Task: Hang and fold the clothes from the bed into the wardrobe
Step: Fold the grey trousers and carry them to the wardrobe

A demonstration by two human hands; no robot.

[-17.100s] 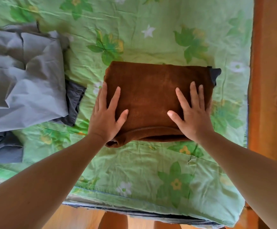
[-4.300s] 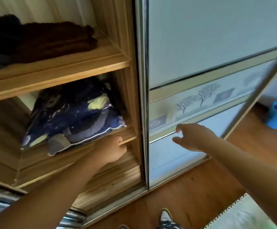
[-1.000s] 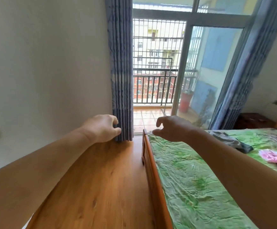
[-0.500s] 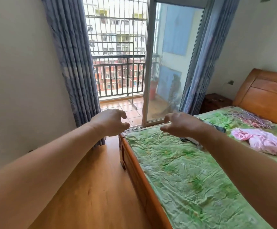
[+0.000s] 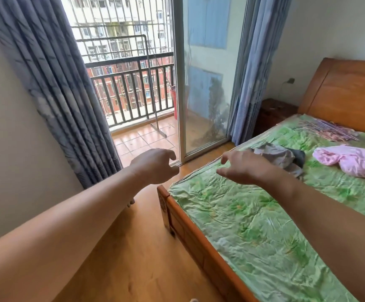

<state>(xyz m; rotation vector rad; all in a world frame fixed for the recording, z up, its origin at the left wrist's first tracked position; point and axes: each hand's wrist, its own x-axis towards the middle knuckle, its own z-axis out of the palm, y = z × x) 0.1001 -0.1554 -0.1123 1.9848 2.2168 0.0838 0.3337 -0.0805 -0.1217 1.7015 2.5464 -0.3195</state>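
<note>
There's the grey garment (image 5: 277, 154), crumpled on the green bed (image 5: 253, 225) with a dark piece (image 5: 299, 155) tucked against its far side, and a pink garment (image 5: 351, 160) bunched just beyond, toward the headboard (image 5: 347, 92). The grey heap stretches roughly from the far edge down toward the viewer, its near end cut off behind the right wrist. Right hand (image 5: 242, 165) hovers over the bed's corner, fingers loosely hooked, nothing in them, and it's clearly the nearer one; the clothes lie ahead and to its right. Left hand (image 5: 155, 165) hangs over the floor (image 5: 122, 247), relaxed curl, empty too. A pale bundle of thin rods (image 5: 329, 130) by the headboard could be hangers, hard to say. Wardrobe isn't in view.
</note>
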